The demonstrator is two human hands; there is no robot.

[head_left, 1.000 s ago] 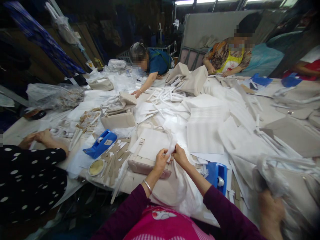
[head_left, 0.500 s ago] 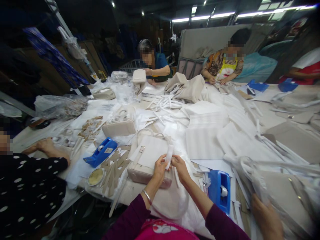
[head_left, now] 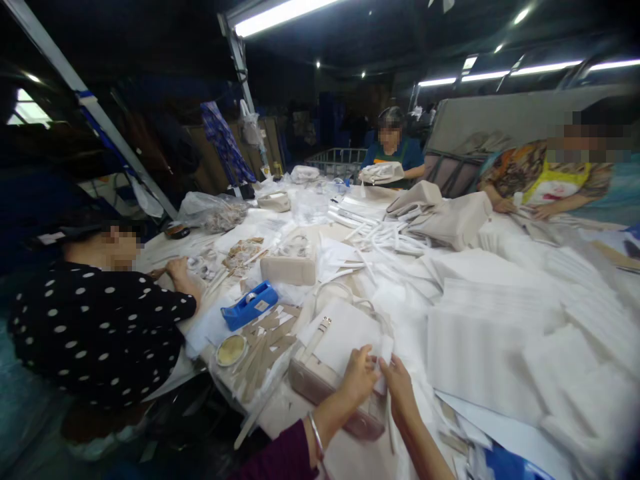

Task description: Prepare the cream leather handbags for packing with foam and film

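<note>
My left hand (head_left: 358,377), with a silver bangle (head_left: 315,433) on its wrist, and my right hand (head_left: 398,388) both pinch a white foam strip (head_left: 385,360) low in the view. The strip stands between my fingers, just above a cream handbag (head_left: 340,407). A flat white sheet (head_left: 347,337) lies over the bag's top, beside a buckled strap (head_left: 320,335). My hands hide part of the bag's front.
Stacked white foam sheets (head_left: 485,347) cover the table to the right. A blue tape dispenser (head_left: 250,305) and tan strips (head_left: 265,340) lie left of the bag. A co-worker in a polka-dot top (head_left: 95,327) sits at the left, and others work across the table.
The whole scene has swung right in the picture as my head turned left. The white piece has gone from crumpled to a flatter strip, still held in both hands.
</note>
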